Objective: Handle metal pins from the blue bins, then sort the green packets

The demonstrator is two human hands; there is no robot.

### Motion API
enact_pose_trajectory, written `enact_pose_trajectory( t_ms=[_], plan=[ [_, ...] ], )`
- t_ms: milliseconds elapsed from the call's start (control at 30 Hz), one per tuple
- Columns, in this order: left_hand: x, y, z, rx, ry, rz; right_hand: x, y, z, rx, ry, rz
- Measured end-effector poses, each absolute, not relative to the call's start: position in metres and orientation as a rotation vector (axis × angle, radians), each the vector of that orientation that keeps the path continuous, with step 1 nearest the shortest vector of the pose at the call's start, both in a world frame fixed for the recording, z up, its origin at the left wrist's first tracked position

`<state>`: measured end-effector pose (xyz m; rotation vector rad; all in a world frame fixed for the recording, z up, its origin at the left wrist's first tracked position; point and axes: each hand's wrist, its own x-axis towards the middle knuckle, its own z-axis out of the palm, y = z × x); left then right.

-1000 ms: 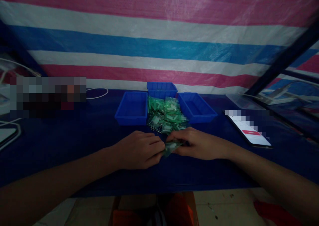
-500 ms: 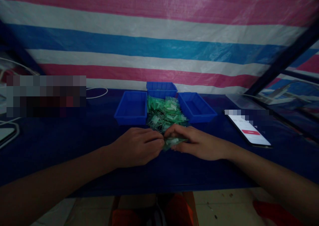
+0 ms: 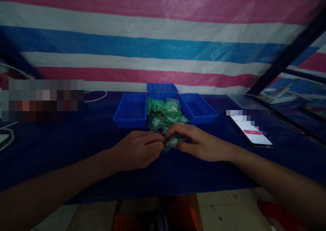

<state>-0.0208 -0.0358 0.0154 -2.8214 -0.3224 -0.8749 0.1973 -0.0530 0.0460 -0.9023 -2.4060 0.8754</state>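
Observation:
A small green-tinted plastic bag (image 3: 171, 142) with something pale inside is held between my two hands, low over the table. My left hand (image 3: 141, 149) is closed, its fingertips pinching the bag's left edge. From the other side my right hand (image 3: 197, 141) grips the bag with thumb and fingers, its index finger reaching to the left fingertips. Just beyond them lies a heap of similar green bags (image 3: 166, 112), some showing thin dark and silvery pieces. The bag's contents are too dim to name.
Blue plastic trays stand around the heap: a left tray (image 3: 131, 125), a back tray (image 3: 162, 94) and a right tray (image 3: 201, 119). A lit phone (image 3: 254, 132) lies at the right on the dark blue table (image 3: 163, 180). Striped sheeting (image 3: 163, 47) hangs behind.
The view has shifted slightly, so the trays and phone appear a little further left. Both hands stay on the bag, with the right fingers slightly rearranged on it.

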Motion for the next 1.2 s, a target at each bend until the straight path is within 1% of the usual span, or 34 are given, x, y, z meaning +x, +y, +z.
enact_pose_trajectory(
  t_ms=[233, 467, 733, 900, 1000, 1200],
  plan=[
    [-0.019, -0.034, 0.016, -2.805, -0.307, -0.897, 0.197, -0.052, 0.043, -0.886, -2.366, 0.759],
    [-0.019, -0.042, 0.017, -2.83, -0.297, -0.895, 0.204, -0.044, 0.042, -0.971, -2.294, 0.607],
    [-0.022, -0.036, 0.012, -2.866, -0.492, -0.889, 0.202, -0.056, 0.049, -0.675, -2.463, 0.655],
    [-0.023, -0.035, 0.011, -2.929, -0.531, -0.782, 0.202, -0.052, 0.042, -0.769, -2.623, 0.479],
    [-0.023, -0.035, 0.011, -2.924, -0.533, -0.776, 0.202, -0.05, 0.039, -0.761, -2.672, 0.393],
    [-0.022, -0.034, 0.011, -2.925, -0.539, -0.784, 0.205, -0.048, 0.041, -0.773, -2.73, 0.344]
  ],
)
